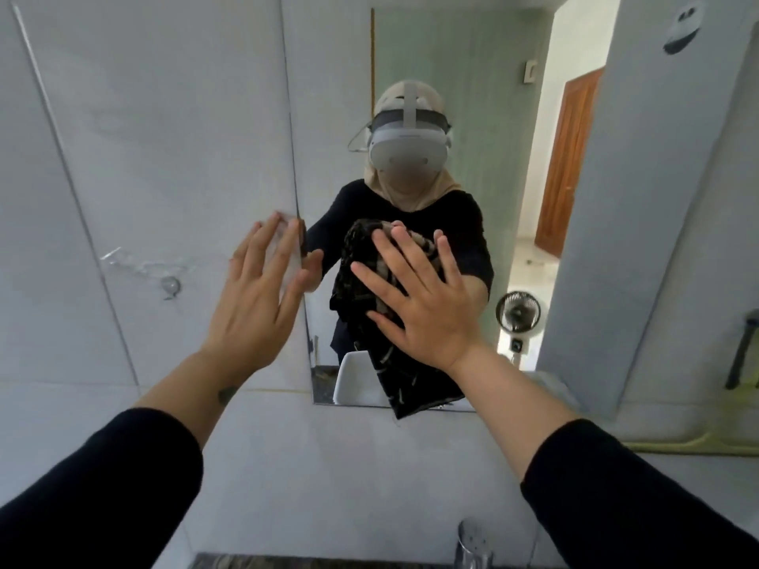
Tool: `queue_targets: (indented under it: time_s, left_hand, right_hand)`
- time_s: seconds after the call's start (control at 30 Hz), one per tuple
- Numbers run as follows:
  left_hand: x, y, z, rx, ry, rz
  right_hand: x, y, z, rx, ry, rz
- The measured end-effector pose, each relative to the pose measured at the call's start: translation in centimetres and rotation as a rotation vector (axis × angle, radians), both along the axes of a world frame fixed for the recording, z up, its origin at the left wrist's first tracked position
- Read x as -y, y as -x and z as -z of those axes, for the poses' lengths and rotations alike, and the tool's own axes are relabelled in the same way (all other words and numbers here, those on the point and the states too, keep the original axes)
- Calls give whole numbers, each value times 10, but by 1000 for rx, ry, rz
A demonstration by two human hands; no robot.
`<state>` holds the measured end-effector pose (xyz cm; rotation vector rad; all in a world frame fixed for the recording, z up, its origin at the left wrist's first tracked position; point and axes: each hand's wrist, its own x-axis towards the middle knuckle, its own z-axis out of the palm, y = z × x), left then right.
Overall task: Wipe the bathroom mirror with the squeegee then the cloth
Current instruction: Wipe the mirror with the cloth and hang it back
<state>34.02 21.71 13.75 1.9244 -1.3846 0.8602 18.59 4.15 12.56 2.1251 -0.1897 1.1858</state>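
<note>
The mirror [451, 67] hangs on the grey tiled wall straight ahead. My right hand [419, 297] lies flat with fingers spread on a dark patterned cloth [415, 384], pressing it against the lower middle of the glass. The cloth's loose end hangs down past the mirror's bottom edge. My left hand [258, 289] is flat with fingers apart at the mirror's left edge, partly on the wall tile, and holds nothing. I cannot make out a squeegee for certain.
A clear suction hook [170, 286] sticks to the wall tile on the left. A chrome tap [472, 542] rises at the bottom edge above a dark counter [287, 563]. A dark long-handled tool [741, 351] hangs at the far right. A small fan [518, 312] shows in the reflection.
</note>
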Motion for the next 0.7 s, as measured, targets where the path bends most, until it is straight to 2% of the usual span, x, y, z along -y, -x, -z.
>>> queue_targets:
  time_s: [0.2,0.33,0.5,0.7]
  left_hand:
    - [-5,1,40,-128,15,-24]
    - [-3,14,83,-193,-83,-16]
    - [1,19,105,-157,-174,-87]
    - [9,20,107,-123,-202,-107]
  right_hand:
    - [-19,-32,46,-146,115,-16]
    - [-8,-23,78,-200,183,1]
    - [18,11,85,-90,113,23]
    - [62,73,94,66,-61,176]
